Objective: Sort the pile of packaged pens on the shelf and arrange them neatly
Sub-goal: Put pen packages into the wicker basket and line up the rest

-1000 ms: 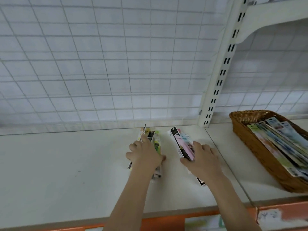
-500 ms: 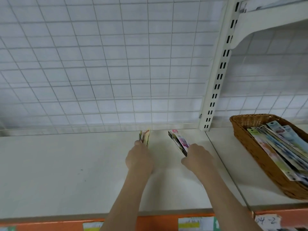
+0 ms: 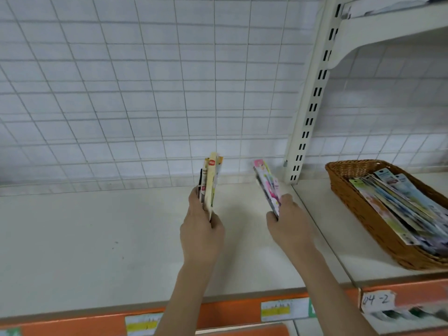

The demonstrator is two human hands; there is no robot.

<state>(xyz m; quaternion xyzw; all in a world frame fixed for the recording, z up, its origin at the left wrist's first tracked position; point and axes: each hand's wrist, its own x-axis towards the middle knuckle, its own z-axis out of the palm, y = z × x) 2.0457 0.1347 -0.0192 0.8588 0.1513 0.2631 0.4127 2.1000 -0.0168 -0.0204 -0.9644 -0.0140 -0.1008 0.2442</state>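
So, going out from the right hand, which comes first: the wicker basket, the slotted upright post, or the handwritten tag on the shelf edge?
From the right hand:
1. Slotted upright post, just behind it and slightly right.
2. Wicker basket, further right on the next shelf section.
3. Handwritten tag, down at the front edge, lower right.

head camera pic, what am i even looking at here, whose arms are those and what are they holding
The view comes from a camera worn on a person's head, looking forward and down, so the two bare arms are the wearer's own. There is no machine. The left hand holds a bunch of packaged pens upright in its grip; the right hand holds a second bunch with pink packaging, tilted. Below them is a pale shelf with a wire grid behind. On the right, a wicker basket holds more packaged pens.
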